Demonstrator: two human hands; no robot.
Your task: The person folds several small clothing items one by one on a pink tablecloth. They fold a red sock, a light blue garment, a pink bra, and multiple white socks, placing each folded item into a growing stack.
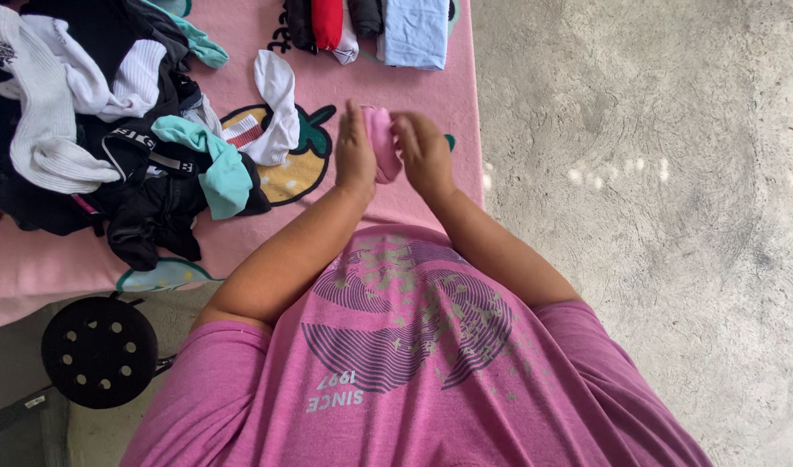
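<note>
Both my hands hold a small pink sock (383, 149) above the near right part of a pink patterned cloth (267, 232). My left hand (355, 152) presses against the sock's left side with fingers straight up. My right hand (422, 151) curls over its right side and top. Most of the sock is hidden between the two hands.
A heap of black, white and teal socks and garments (111, 130) lies at the left. One white sock (277, 105) lies beside it. Folded red, black, white and light blue items (370, 28) sit in a row at the far edge. A black round stool (100, 350) stands lower left; concrete floor (656, 173) at the right.
</note>
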